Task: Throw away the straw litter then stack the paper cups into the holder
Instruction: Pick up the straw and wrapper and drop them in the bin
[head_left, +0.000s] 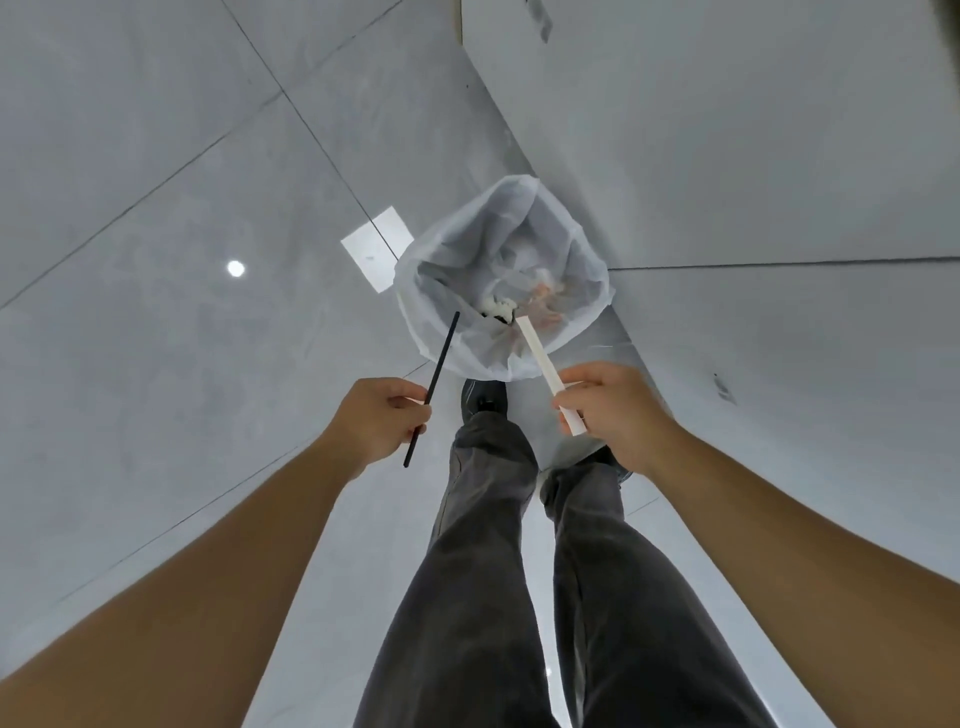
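My left hand (376, 418) pinches a thin black straw (441, 358) near its lower end; the straw slants up toward the near rim of the bin. My right hand (613, 410) grips a white paper-wrapped straw (537, 353) whose upper end reaches over the bin's opening. The bin (415, 291) stands on the floor just ahead of my feet, lined with a white translucent bag and holding some crumpled litter at the bottom. No paper cups or holder are in view.
Grey glossy floor tiles spread to the left, with light reflections. A pale wall or cabinet face (727, 130) rises right of the bin. My legs in dark trousers and dark shoes (485, 400) stand right behind the bin.
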